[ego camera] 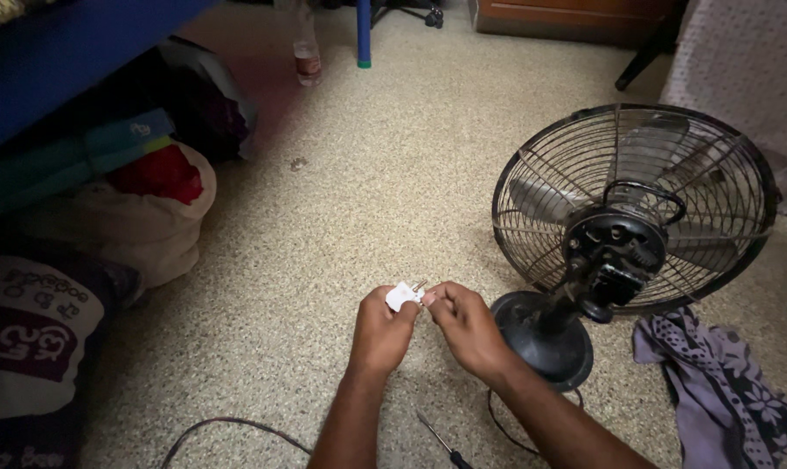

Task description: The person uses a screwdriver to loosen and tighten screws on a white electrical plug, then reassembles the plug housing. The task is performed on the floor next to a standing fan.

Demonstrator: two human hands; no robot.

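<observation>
Both forearms extended forward, left hand [383, 330] and right hand [468, 326] close together, fingers [434, 298] curled, fingertips pinched and meeting.

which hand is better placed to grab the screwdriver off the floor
Probably the right hand. The screwdriver lies on the carpet between the forearms, while the left hand grips the white plug body; the right only pinches at its prongs.

Small white plug [403, 296] of smooth plastic with bright metal pins; black table fan [628, 234] with a matt metal wire guard; purple patterned cloth [714, 391], soft; speckled beige floor [367, 174], rough.
</observation>
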